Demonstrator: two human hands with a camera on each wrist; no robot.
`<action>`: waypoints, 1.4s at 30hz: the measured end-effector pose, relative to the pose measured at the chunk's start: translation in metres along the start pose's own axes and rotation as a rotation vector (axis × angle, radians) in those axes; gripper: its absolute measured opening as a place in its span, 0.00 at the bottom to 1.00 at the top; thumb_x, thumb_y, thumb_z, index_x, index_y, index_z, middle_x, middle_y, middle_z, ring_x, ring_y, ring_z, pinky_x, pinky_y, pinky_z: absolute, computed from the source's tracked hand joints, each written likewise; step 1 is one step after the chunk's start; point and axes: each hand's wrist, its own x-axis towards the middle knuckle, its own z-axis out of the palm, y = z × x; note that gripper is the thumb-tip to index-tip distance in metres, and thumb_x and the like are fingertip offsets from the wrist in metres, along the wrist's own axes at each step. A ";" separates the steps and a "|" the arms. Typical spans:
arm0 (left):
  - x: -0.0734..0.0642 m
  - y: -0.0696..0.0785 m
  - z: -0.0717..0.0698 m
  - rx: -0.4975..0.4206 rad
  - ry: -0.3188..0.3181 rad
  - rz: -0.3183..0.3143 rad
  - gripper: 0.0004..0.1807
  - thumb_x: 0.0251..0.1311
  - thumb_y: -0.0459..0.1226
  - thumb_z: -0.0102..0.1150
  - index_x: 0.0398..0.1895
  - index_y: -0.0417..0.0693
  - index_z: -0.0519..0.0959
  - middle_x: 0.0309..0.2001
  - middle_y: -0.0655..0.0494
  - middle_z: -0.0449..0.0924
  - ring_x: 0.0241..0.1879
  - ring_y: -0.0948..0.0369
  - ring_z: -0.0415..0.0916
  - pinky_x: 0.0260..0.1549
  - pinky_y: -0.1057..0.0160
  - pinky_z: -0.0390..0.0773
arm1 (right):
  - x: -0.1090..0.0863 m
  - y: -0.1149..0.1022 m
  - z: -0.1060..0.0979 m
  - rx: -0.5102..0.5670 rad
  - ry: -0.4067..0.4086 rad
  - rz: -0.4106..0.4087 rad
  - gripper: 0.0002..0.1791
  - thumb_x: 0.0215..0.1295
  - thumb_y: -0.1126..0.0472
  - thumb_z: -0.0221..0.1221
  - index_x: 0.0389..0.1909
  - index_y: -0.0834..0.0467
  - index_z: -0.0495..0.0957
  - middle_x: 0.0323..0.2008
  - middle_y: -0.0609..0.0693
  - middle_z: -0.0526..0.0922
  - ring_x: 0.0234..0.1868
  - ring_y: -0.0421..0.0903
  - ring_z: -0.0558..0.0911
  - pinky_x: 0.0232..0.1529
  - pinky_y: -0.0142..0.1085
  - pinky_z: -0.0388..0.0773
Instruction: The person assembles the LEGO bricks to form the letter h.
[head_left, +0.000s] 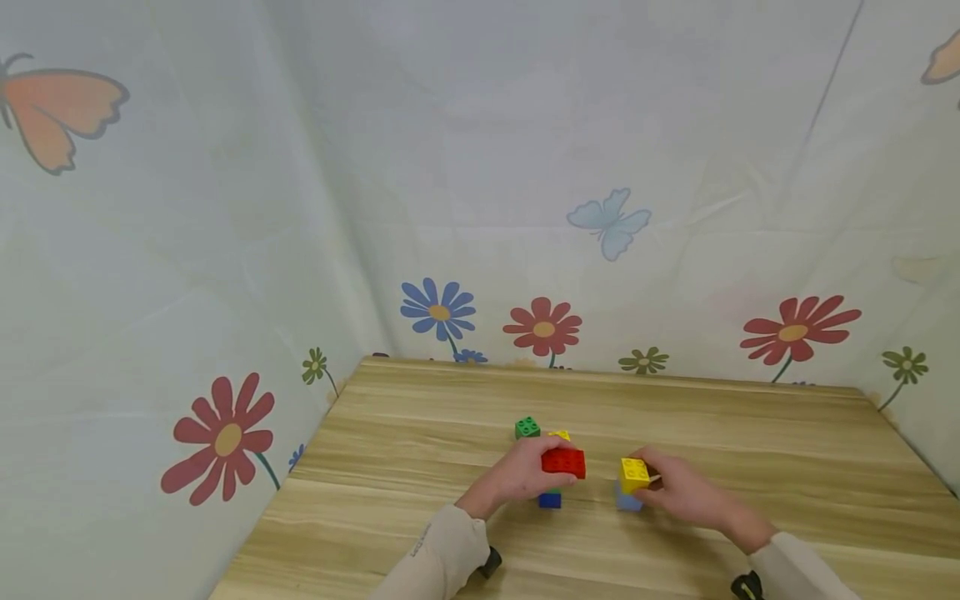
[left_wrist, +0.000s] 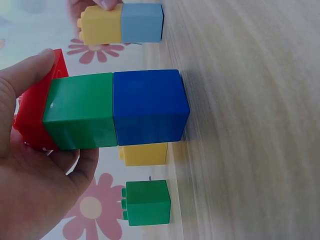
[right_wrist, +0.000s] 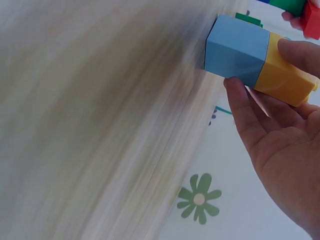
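My left hand (head_left: 525,471) grips a red toy building brick (head_left: 567,463) between thumb and fingers. In the left wrist view, the red brick sits on a green brick (left_wrist: 82,110), which is stacked on a dark blue brick (left_wrist: 150,107). To the right, my right hand (head_left: 686,489) pinches a yellow brick (head_left: 633,473) that stands on a light blue brick (head_left: 628,502). A fingertip of that hand reaches the light blue brick's side in the right wrist view. Both stacks are upright, close over the wooden tabletop.
Behind the left hand are a loose green brick (head_left: 527,427) and another yellow brick (head_left: 559,435), partly hidden by that hand in the head view. The wooden table (head_left: 750,433) ends at a pale curtain (head_left: 487,167) printed with flowers and butterflies.
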 end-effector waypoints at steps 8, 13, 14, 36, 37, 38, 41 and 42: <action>-0.002 -0.001 0.001 -0.020 0.002 0.020 0.22 0.56 0.49 0.65 0.54 0.60 0.75 0.43 0.66 0.73 0.41 0.65 0.70 0.36 0.67 0.75 | 0.007 -0.010 0.009 0.015 -0.021 0.031 0.24 0.61 0.59 0.62 0.55 0.63 0.69 0.46 0.50 0.77 0.46 0.48 0.78 0.45 0.43 0.78; -0.001 -0.003 0.000 -0.025 0.007 0.063 0.22 0.57 0.49 0.64 0.55 0.58 0.76 0.43 0.66 0.74 0.40 0.66 0.70 0.36 0.68 0.75 | 0.012 -0.018 0.014 0.025 -0.014 0.020 0.23 0.62 0.59 0.62 0.55 0.62 0.69 0.47 0.50 0.77 0.46 0.49 0.78 0.45 0.44 0.77; -0.001 -0.003 -0.001 -0.023 0.007 0.069 0.22 0.57 0.49 0.63 0.55 0.58 0.76 0.44 0.66 0.74 0.40 0.66 0.70 0.37 0.69 0.74 | 0.012 -0.019 0.014 0.034 -0.014 0.018 0.22 0.63 0.59 0.61 0.55 0.61 0.69 0.47 0.50 0.77 0.46 0.49 0.78 0.46 0.44 0.77; -0.004 -0.004 0.000 -0.062 0.026 0.115 0.23 0.59 0.49 0.62 0.58 0.59 0.75 0.49 0.64 0.74 0.43 0.65 0.70 0.41 0.67 0.74 | 0.028 -0.025 0.030 0.083 -0.045 -0.031 0.21 0.66 0.56 0.59 0.56 0.59 0.69 0.50 0.50 0.77 0.48 0.49 0.78 0.46 0.40 0.78; -0.004 -0.003 0.000 -0.067 0.023 0.112 0.23 0.59 0.49 0.62 0.58 0.60 0.75 0.49 0.64 0.74 0.43 0.65 0.70 0.41 0.67 0.73 | 0.028 -0.025 0.030 0.085 -0.046 -0.027 0.21 0.66 0.56 0.59 0.56 0.60 0.69 0.50 0.50 0.77 0.49 0.49 0.78 0.46 0.41 0.78; -0.004 -0.004 0.000 -0.069 0.022 0.114 0.23 0.59 0.49 0.62 0.58 0.60 0.75 0.49 0.64 0.74 0.43 0.65 0.70 0.41 0.67 0.73 | 0.029 -0.024 0.031 0.089 -0.048 -0.024 0.22 0.66 0.56 0.59 0.57 0.60 0.69 0.50 0.50 0.77 0.49 0.49 0.78 0.46 0.41 0.78; -0.004 -0.005 0.001 -0.074 0.021 0.125 0.22 0.60 0.49 0.61 0.58 0.59 0.75 0.49 0.64 0.74 0.43 0.65 0.70 0.41 0.68 0.73 | 0.030 -0.024 0.032 0.094 -0.051 -0.023 0.22 0.66 0.55 0.58 0.57 0.60 0.68 0.50 0.50 0.77 0.49 0.48 0.78 0.47 0.41 0.77; -0.004 -0.005 0.001 -0.072 0.021 0.130 0.22 0.61 0.49 0.60 0.58 0.59 0.75 0.49 0.64 0.74 0.43 0.65 0.70 0.40 0.68 0.73 | 0.030 -0.024 0.033 0.098 -0.053 -0.025 0.22 0.66 0.54 0.58 0.57 0.60 0.69 0.50 0.50 0.77 0.49 0.48 0.78 0.47 0.41 0.77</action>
